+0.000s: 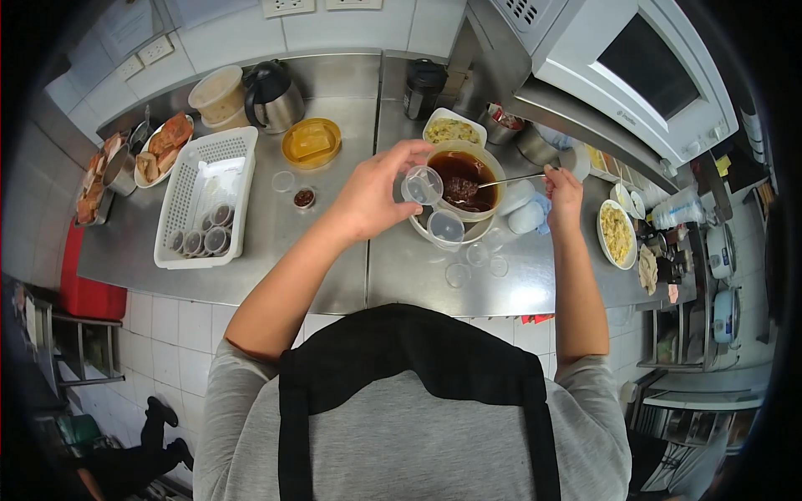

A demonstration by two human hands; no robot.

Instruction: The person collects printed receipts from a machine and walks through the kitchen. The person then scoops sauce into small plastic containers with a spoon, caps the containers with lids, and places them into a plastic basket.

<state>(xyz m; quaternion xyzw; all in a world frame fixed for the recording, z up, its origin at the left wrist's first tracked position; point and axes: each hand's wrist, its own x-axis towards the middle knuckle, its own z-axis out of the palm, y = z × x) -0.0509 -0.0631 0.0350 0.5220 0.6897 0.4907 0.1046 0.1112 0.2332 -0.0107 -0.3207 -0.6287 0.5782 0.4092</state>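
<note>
My left hand (pixel 376 194) pinches a small clear plastic cup (pixel 423 185) at the left rim of a round tub (pixel 499 203). Dark brown liquid (pixel 449 161) fills the tub. A metal spoon (pixel 518 178) is held by its handle in my right hand (pixel 564 194), and its bowl, loaded with dark, grainy stuff, is over or in the liquid; I cannot tell which. Another clear cup (pixel 446 227) sits at the tub's front edge. Several clear lids or cups (pixel 458 275) lie on the steel counter in front. Left of my forearm stands a small cup of dark sauce (pixel 304 197).
A white basket (pixel 167 219) on the left holds several filled cups (pixel 219 240). Behind are a yellow lid (pixel 312 144), a steel jug (pixel 276 98) and a dish of chopped food (pixel 455 129). A microwave (pixel 639 75) overhangs the right; an oval dish (pixel 616 235) lies below it.
</note>
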